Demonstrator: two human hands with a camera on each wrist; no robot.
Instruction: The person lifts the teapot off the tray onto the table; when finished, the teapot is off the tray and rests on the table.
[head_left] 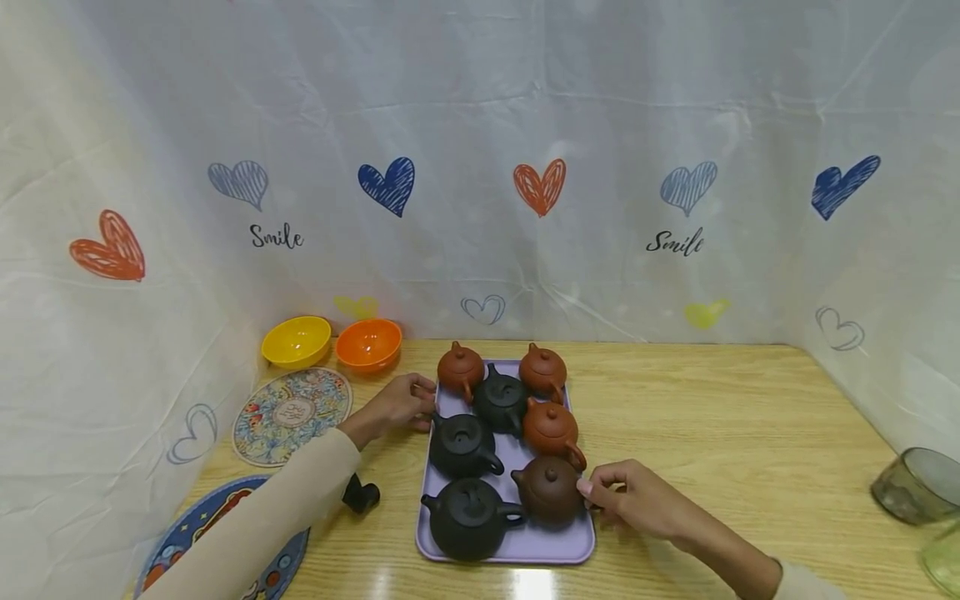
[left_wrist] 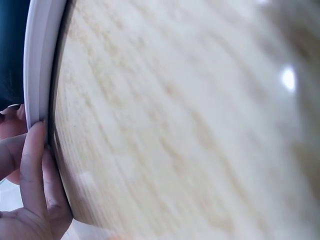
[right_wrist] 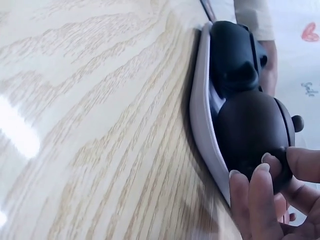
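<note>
A lilac tray (head_left: 528, 547) holds several clay teapots. Three are black, one of them a large black teapot (head_left: 468, 521) at the near left corner; three are reddish-orange, such as the orange teapot (head_left: 551, 429) on the right. At the near right corner sits a dark brown teapot (head_left: 551, 492), its handle pinched between thumb and fingers of my right hand (head_left: 633, 500). My left hand (head_left: 393, 404) grips the tray's left rim; in the left wrist view its fingers (left_wrist: 34, 165) touch the rim from outside. The brown teapot still rests in the tray.
A yellow bowl (head_left: 296, 343) and an orange bowl (head_left: 369, 346) stand at the back left. Nearer lie a patterned round mat (head_left: 292, 417), a blue round mat (head_left: 288, 554) partly under my left sleeve, and a small black object (head_left: 362, 496). Glass cups (head_left: 918, 485) stand at the right edge.
</note>
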